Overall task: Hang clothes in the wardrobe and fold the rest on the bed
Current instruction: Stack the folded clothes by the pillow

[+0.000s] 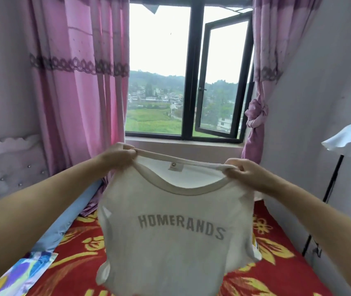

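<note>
T-shirt (176, 231): one, cream soft knit, ribbed beige neckline, grey letters HOMERANDS, small label inside collar. Held up in air between two hands, hanging below them, above bed (277, 263) with red cover and yellow flower pattern. Left hand (119, 154) pinching left end of collar; right hand (245, 173) pinching right end. Behind hands, pink curtains (74, 82), two, thin fabric.

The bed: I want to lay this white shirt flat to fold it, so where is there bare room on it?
The red floral bedspread shows bare to the right of the hanging T-shirt, toward the floor lamp, and to its left up to the blue sheet edge. The near left corner is taken by a colourful printed item.
</note>
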Tool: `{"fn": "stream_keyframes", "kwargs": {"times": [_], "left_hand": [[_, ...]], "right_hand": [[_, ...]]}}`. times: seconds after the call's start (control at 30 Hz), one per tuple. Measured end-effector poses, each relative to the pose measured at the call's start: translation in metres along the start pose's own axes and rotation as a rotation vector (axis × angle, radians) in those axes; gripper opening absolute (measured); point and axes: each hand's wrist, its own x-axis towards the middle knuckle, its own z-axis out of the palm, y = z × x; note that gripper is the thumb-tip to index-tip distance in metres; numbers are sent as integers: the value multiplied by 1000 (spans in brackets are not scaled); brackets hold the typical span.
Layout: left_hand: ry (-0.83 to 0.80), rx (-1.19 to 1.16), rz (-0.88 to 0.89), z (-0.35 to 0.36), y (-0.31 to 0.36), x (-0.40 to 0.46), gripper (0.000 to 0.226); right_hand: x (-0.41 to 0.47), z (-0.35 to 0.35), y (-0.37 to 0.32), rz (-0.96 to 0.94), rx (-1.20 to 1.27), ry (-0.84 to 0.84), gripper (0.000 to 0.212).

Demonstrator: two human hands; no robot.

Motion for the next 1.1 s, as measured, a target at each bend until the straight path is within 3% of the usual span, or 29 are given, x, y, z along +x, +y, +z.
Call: {"fn": "stream_keyframes", "kwargs": {"times": [0.07, 0.1, 0.2, 0.27, 0.37, 0.5, 0.6, 0.67, 0.83, 0.97, 1.03, 1.1], "left_hand": [[-93, -106, -20, -2, -9, -4, 20], [-151, -158, -15, -3, -13, -7, 25], [-348, -203, -10, -2, -24, -12, 45], [-482, -213, -27, -1, -28, -12, 50], [-603, -234, -66, -6, -27, -9, 52], [-525, -343, -184, 14, -12, -15, 35], [-340, -669, -359, 62, 11, -25, 27], [-300, -848, -428, 94, 33, -34, 21], [-315, -955, -356, 131, 79, -53, 20], [-334, -929, -277, 116, 89, -52, 25], [-371, -853, -205, 105, 89, -54, 27], [-290, -549, 43, 100, 84, -56, 18]], "right_hand": [[-3, -20, -9, 35, 18, -136, 45], [-4, -30, -11, 101, 73, -244, 48], [-8, -53, -4, 273, 167, -509, 33], [-12, -61, 6, 312, 176, -485, 24], [-16, -59, 17, 347, 223, -254, 28], [-5, -31, 27, 444, 199, 57, 52], [12, 3, 19, 487, 139, 183, 54], [21, 26, 5, 446, 194, 211, 54], [25, 62, -46, 236, 509, 67, 40], [17, 49, -55, 129, 386, -171, 49], [13, 41, -49, 89, 274, -224, 41], [9, 36, -46, 63, 159, -186, 40]]}}
